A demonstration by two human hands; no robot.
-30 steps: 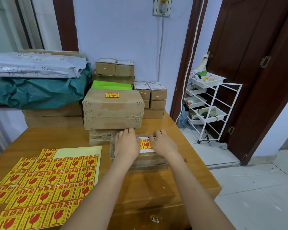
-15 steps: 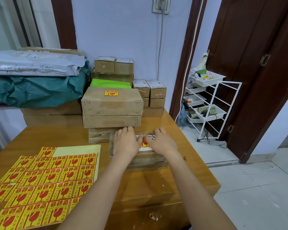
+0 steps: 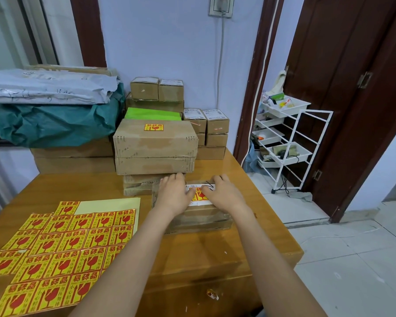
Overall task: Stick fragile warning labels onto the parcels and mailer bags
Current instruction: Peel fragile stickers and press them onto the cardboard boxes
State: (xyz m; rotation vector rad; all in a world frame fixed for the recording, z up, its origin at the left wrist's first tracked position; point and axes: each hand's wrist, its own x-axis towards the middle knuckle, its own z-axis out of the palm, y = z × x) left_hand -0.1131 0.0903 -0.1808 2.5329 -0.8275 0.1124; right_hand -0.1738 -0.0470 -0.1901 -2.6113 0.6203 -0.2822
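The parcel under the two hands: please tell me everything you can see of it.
The parcel is a flat brown cardboard box wrapped in glossy clear tape, lying on the wooden table before a stack of boxes. On top is a white shipping label with a yellow-red fragile sticker. The left hand and right hand press on its top.

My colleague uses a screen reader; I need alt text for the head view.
Both hands, left hand and right hand, press a yellow fragile label onto a cardboard parcel on a wooden table. A sheet of labels lies left; stacked boxes stand behind.
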